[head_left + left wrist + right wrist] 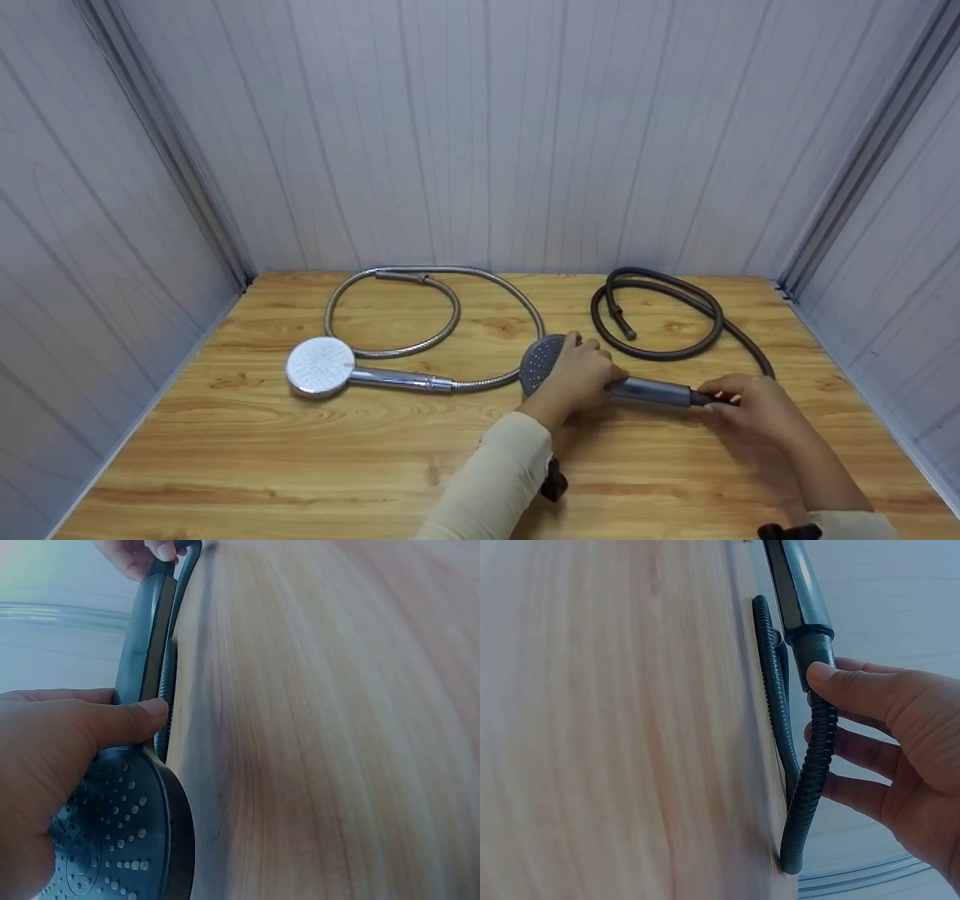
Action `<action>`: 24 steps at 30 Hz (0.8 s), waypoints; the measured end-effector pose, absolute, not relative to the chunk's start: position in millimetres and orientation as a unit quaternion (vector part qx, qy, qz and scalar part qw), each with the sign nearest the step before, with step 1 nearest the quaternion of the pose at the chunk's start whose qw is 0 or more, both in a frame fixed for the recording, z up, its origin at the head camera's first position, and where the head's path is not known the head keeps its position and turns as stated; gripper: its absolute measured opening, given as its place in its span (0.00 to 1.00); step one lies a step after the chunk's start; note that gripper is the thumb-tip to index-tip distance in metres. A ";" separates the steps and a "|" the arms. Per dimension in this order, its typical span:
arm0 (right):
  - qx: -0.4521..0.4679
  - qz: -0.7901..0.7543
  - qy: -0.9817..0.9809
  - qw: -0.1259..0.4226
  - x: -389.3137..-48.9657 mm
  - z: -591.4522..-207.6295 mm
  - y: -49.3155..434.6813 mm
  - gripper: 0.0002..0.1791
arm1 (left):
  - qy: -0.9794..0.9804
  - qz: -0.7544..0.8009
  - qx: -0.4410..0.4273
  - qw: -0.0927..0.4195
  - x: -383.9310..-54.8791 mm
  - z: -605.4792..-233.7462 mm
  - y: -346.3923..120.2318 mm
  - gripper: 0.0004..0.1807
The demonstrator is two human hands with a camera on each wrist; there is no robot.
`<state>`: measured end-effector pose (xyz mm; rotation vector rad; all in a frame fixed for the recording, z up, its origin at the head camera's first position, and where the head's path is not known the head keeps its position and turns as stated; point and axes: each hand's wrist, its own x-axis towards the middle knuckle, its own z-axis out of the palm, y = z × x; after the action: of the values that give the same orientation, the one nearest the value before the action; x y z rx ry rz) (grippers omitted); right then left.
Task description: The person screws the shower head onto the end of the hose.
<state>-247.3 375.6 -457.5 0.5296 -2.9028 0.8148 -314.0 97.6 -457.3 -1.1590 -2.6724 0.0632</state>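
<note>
A dark grey shower head (541, 361) with a nozzle-studded face is held just above the table. My left hand (583, 373) grips it at the neck, thumb across the handle (142, 652) in the left wrist view. At the handle's lower end, my right hand (757, 409) pinches the collar of the black ribbed hose (814, 757) between thumb and fingers. In the head view that dark hose (660, 354) loops on the table behind the hands, its free end fitting (622, 322) lying inside the loop.
A chrome shower head (321, 365) with a white face lies to the left, joined to its coiled silver hose (450, 322). The wood-grain table (300, 465) is bounded by a back panel (487, 150) and side panels.
</note>
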 end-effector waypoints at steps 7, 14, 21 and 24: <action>0.173 0.259 -0.950 0.039 -248.9 -457.2 383.1 0.15 | -0.911 0.012 -0.398 0.107 -318.8 -458.8 101.9 0.21; 0.170 0.254 -0.952 0.034 -251.4 -460.6 385.3 0.13 | -0.911 0.009 -0.399 0.106 -322.6 -465.5 104.0 0.23; 0.156 0.249 -0.956 0.026 -253.0 -463.9 386.0 0.12 | -0.916 0.013 -0.390 0.098 -324.1 -468.2 107.0 0.24; 0.163 0.234 -0.958 0.025 -253.8 -465.4 386.5 0.11 | -0.919 0.003 -0.382 0.099 -324.2 -471.4 109.7 0.21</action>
<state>-253.8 386.5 -465.4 0.5042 -2.9639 0.7226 -324.2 109.7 -471.4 -1.1300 -2.7180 0.0087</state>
